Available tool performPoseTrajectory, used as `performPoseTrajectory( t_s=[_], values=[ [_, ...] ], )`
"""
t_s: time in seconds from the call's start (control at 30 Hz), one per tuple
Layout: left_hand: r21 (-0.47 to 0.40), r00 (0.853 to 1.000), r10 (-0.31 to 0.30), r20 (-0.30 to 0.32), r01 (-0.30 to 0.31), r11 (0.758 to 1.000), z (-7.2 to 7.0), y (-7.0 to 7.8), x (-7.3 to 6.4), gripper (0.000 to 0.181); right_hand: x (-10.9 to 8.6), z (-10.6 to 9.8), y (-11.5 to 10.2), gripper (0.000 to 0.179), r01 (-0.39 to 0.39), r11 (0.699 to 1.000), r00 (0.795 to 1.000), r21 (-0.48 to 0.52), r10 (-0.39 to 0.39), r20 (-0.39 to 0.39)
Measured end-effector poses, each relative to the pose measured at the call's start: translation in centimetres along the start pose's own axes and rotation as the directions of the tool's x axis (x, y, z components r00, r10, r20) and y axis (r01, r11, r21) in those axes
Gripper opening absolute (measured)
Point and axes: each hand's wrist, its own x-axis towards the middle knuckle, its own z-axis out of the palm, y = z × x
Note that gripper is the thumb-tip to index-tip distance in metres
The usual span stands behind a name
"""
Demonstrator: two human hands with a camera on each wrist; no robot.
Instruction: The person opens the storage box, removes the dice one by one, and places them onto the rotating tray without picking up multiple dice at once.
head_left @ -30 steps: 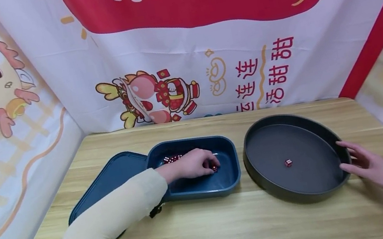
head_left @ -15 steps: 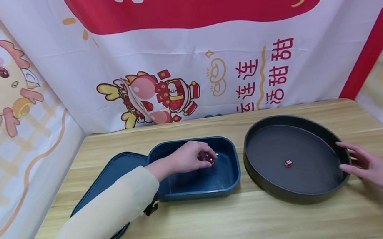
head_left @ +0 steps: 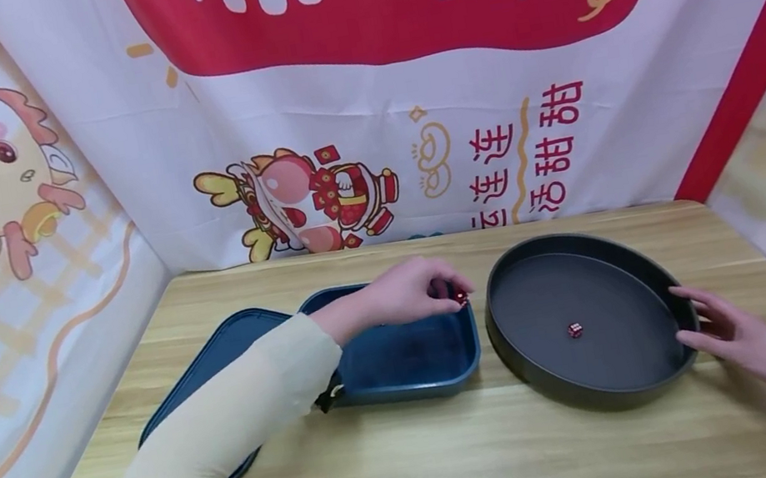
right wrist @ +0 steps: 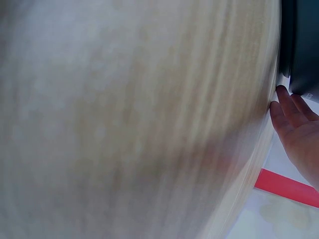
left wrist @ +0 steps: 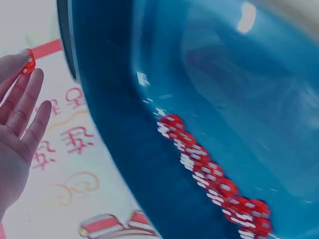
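My left hand [head_left: 410, 292] pinches a red die [head_left: 462, 297] with white pips between thumb and fingers, over the right rim of a blue rectangular box [head_left: 409, 394]. The left wrist view shows that die [left wrist: 28, 62] at the fingertips. Several more red dice [left wrist: 209, 174] lie in a row along the box's inner wall, mostly hidden by the arm in the head view. My right hand [head_left: 745, 339] holds the right rim of a round black pan [head_left: 598, 389], thumb and forefinger over the edge, other fingers against the outside. One red die [head_left: 576, 330] lies in the pan.
A dark blue lid [head_left: 235, 335] lies left of the box, partly under the left forearm. A black clip [head_left: 329, 393] shows at the box's front left. Printed cloth [head_left: 404, 92] hangs behind the wooden table [head_left: 481, 459].
My left hand, low inside the box a second ago, has risen and moved right to the box's right rim, carrying the die. The right hand stays at the pan.
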Motion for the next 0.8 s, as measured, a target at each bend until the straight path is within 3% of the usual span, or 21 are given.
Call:
performPoseTrajectory(
  t_s=[0.23,0.57,0.8],
  values=[
    [-0.014,0.999,0.031,0.037,-0.031,0.999,0.4,2.1,2.7,0.026,-0.1,0.2,0.1,0.062,0.016,1.000,1.000,-0.001,-0.016,-0.007],
    [-0.027,0.999,0.018,0.049,-0.017,0.999,3.1,2.0,6.1,0.025,0.0,0.5,0.0,0.063,0.027,0.999,1.000,0.021,-0.027,-0.003],
    [-0.013,0.996,-0.008,0.092,0.010,1.000,3.9,2.7,8.1,0.024,-0.1,0.2,0.2,0.063,0.013,0.999,1.000,0.033,-0.012,-0.009]
  ],
)
